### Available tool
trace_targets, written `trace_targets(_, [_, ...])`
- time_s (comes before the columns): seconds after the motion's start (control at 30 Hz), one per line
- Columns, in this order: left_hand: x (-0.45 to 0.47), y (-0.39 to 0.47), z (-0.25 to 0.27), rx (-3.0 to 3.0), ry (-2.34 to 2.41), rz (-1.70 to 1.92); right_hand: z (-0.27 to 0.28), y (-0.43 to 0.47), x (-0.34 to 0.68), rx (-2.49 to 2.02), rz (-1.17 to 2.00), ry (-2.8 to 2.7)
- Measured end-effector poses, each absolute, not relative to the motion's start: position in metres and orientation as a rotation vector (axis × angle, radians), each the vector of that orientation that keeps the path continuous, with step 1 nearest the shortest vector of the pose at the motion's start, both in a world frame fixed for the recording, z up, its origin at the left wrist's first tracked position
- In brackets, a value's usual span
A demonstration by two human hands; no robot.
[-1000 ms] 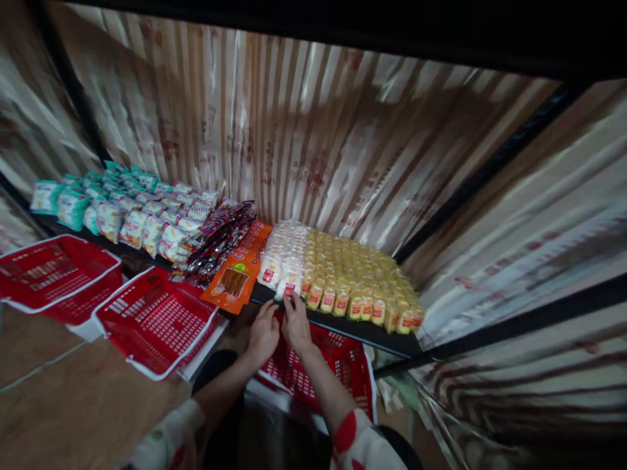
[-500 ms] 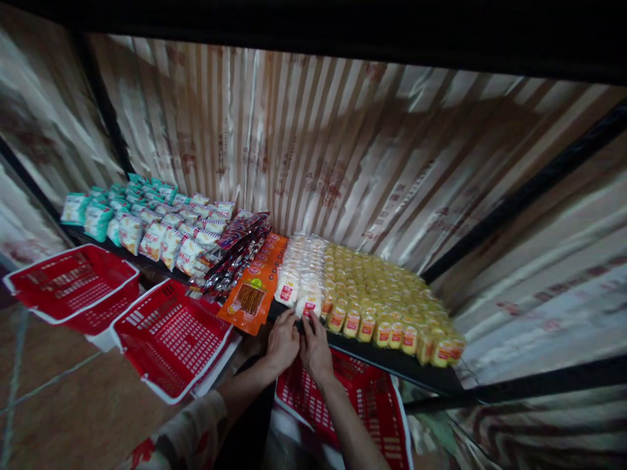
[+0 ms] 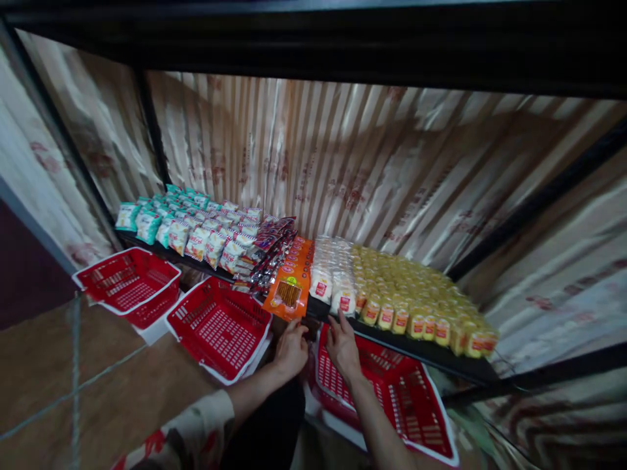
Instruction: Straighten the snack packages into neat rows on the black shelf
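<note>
My right hand (image 3: 343, 347) reaches up to the shelf edge with its fingers stretched out. A fingertip is at the bottom of the front white-wrapped snack pack (image 3: 343, 302) with a red label. Just left of it, my left hand (image 3: 292, 348) is below the orange snack bag (image 3: 290, 292), its fingers loosely bent and apart, with nothing visible in them. Whether it touches the bag I cannot tell. Another white pack (image 3: 321, 285) stands beside the front one, with rows of similar packs behind. Yellow-wrapped packs (image 3: 386, 316) fill the shelf to the right.
Teal-and-white bags (image 3: 147, 225) and striped white bags (image 3: 214, 248) stand in rows at the left, beside dark purple packets (image 3: 274, 235). Red baskets (image 3: 228, 329) sit below the black shelf (image 3: 421, 356). An upper shelf (image 3: 313, 49) hangs overhead. Patterned sheeting (image 3: 313, 156) covers the back.
My left hand has moved left and away from the white packs, to below the orange bag. My right hand stays at the front white pack. The view has turned left.
</note>
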State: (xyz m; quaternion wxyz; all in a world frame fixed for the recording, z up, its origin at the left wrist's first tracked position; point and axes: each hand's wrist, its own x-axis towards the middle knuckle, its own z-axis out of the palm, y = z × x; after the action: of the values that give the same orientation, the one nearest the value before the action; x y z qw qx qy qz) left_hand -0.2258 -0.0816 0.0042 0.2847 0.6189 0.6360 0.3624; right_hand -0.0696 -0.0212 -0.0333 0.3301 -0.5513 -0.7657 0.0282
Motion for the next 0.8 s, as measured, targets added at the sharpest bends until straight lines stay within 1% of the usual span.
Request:
trace_targets(0.23, [-0.257, -0.131, 0.002, 1.649, 1.623, 0.894, -0.031, -0.099, -0.118, -1.583, 0.23, -1.984])
trace_targets(0.5, [-0.269, -0.19, 0.011, 1.776, 1.415, 0.811, -0.003, -0.168, -0.139, -1.578, 0.245, -2.0])
trace_targets(0.67, [-0.29, -0.206, 0.019, 1.804, 1.393, 0.825, 0.005, -0.186, -0.153, -1.595, 0.302, -1.989])
trace_targets(0.8, [-0.321, -0.213, 0.012, 1.772, 1.457, 0.853, -0.002, -0.183, -0.181, -1.547, 0.352, -1.974])
